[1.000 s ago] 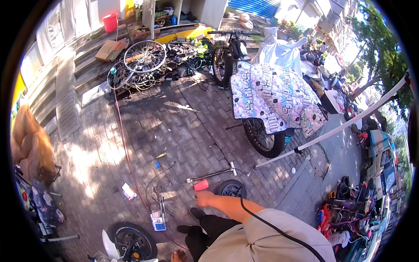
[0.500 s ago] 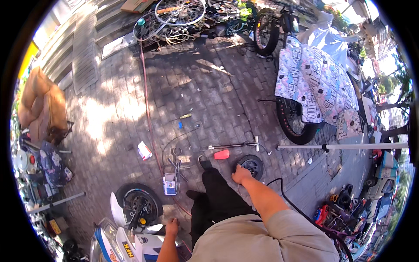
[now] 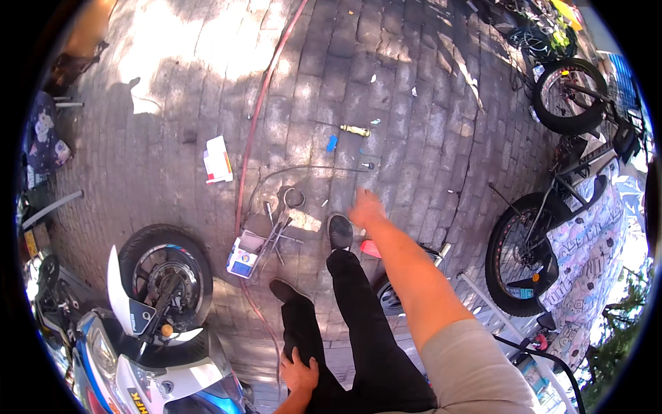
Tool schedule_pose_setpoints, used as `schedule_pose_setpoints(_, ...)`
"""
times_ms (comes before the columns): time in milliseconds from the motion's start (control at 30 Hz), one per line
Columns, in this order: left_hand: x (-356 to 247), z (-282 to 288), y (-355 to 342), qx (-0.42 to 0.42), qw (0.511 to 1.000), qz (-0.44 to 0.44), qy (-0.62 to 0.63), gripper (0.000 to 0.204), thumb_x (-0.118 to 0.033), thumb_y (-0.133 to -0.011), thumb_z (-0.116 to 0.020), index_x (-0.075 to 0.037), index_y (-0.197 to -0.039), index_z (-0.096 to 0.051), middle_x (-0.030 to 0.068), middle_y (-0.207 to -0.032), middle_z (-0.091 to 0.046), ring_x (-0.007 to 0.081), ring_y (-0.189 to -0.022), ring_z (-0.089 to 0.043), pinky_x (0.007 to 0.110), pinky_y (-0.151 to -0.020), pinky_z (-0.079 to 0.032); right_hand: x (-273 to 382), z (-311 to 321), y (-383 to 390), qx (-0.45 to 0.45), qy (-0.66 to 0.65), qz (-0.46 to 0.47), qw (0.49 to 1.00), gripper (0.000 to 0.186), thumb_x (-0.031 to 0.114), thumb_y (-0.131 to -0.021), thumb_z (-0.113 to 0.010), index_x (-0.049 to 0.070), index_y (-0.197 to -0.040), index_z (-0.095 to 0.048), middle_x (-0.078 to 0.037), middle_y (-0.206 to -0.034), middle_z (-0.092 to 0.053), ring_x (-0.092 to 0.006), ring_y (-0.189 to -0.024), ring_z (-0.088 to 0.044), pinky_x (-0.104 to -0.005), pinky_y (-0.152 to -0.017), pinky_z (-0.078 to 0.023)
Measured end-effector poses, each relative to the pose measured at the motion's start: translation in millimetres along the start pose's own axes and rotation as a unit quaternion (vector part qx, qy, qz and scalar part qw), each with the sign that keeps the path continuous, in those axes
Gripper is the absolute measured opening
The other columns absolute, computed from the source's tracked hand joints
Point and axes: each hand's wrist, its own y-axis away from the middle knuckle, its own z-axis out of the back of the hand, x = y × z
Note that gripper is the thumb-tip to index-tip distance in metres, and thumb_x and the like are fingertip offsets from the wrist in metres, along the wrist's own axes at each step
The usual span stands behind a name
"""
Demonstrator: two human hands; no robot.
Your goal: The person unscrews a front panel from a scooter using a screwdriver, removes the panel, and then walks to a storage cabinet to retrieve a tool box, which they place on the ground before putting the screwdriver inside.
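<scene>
Left hand [image 3: 299, 371] lies fingers spread on trousers [image 3: 372, 352], lower centre, seemingly for balance.
Blurred right hand [image 3: 365, 209], grip unclear, hovers mid-frame near a shoe [image 3: 339, 232].

Hands [image 3: 298, 372] two, shoes [image 3: 339, 232] two, big tyres [image 3: 165, 238] three, white motorbike [image 3: 176, 379] one, screwdriver [image 3: 356, 130] one, red hose [image 3: 240, 207] one, small boxes [image 3: 218, 160] two, thin cable [image 3: 317, 166] one, blue scrap [image 3: 332, 143] one, red piece [image 3: 370, 248] one.

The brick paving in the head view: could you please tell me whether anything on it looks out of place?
No spill shows, but a yellow-handled tool and a thin black cable lie loose on the paving, and a red hose runs past the left shoe. These look somewhat untidy, as someone might trip.
</scene>
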Motion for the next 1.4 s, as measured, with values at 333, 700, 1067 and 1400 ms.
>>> schedule_pose_setpoints(333,-25,6,-33,0.037,0.988,-0.048,0.14,0.059,-0.022,-0.087,-0.073,-0.004,-0.141,-0.057,0.033,-0.141,-0.05,0.0512,-0.135,-0.043,0.057,-0.114,-0.035,-12,-17,-298,-0.14,0.116,0.053,0.982,0.091,0.028,-0.096,-0.066,0.005,-0.165,-0.012,-0.022,-0.166,-0.029,-0.0392,-0.146,-0.045,-0.0445,-0.115,-0.046)
schedule_pose_setpoints(700,-21,17,-32,-0.019,0.997,-0.028,0.07,0.055,-0.036,-0.08,-0.076,-0.022,-0.132,-0.067,0.0233,-0.143,-0.049,0.0442,-0.127,-0.049,0.055,-0.105,-0.041,17,-92,-87,0.045,-0.084,0.111,0.989,0.052,0.032,-0.094,-0.067,0.001,-0.129,-0.044,-0.031,-0.114,-0.069,-0.0495,-0.11,-0.066,-0.0554,-0.094,-0.051)
schedule_pose_setpoints(1067,13,41,53,0.144,0.609,0.074,0.776,0.052,-0.059,-0.104,-0.052,-0.013,-0.118,-0.071,0.0021,-0.101,-0.072,0.0157,-0.089,-0.067,0.031,-0.08,-0.05,99,-25,386,0.373,-0.222,0.211,0.876,0.045,0.008,-0.087,-0.083,-0.001,-0.118,-0.051,-0.013,-0.106,-0.064,-0.0205,-0.088,-0.07,-0.0333,-0.075,-0.063)
schedule_pose_setpoints(1400,98,72,260,0.052,0.551,-0.101,0.827,0.033,-0.043,-0.099,-0.069,-0.015,-0.116,-0.07,-0.0002,-0.087,-0.066,0.0116,-0.066,-0.059,0.027,-0.056,-0.043,206,60,552,0.342,0.154,0.469,0.799,0.061,0.048,-0.092,-0.074,-0.004,-0.123,-0.068,-0.021,-0.115,-0.075,-0.0332,-0.11,-0.072,-0.0408,-0.096,-0.054)
